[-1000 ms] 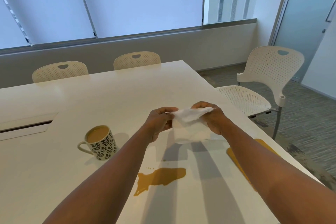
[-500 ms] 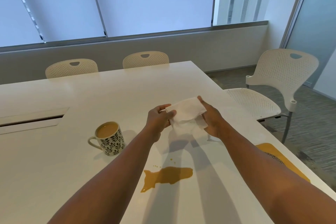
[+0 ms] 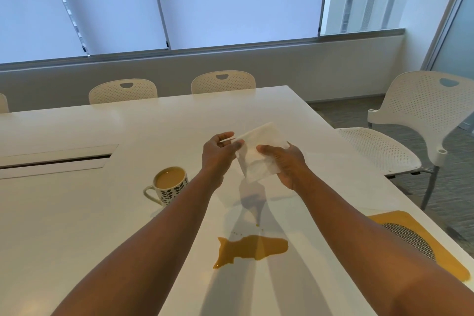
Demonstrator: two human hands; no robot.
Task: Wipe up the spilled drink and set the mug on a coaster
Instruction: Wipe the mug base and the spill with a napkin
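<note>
change: napkin (image 3: 259,154) now turned upright, being folded | grip: left hand (image 3: 218,154), right hand (image 3: 284,164) both pinch it | spill (image 3: 250,249) near, unwiped

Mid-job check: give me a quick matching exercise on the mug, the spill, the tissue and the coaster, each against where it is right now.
Things:
1. mug
2. spilled drink
3. white tissue
4. yellow coaster

Places:
A. at the table's right edge, partly hidden by the right forearm
B. held above the table between left hand and right hand
C. puddle on the table between the forearms
D. standing on the bare table, left of the left forearm

Pairs: 1-D, 2-C, 3-B, 4-A
</note>
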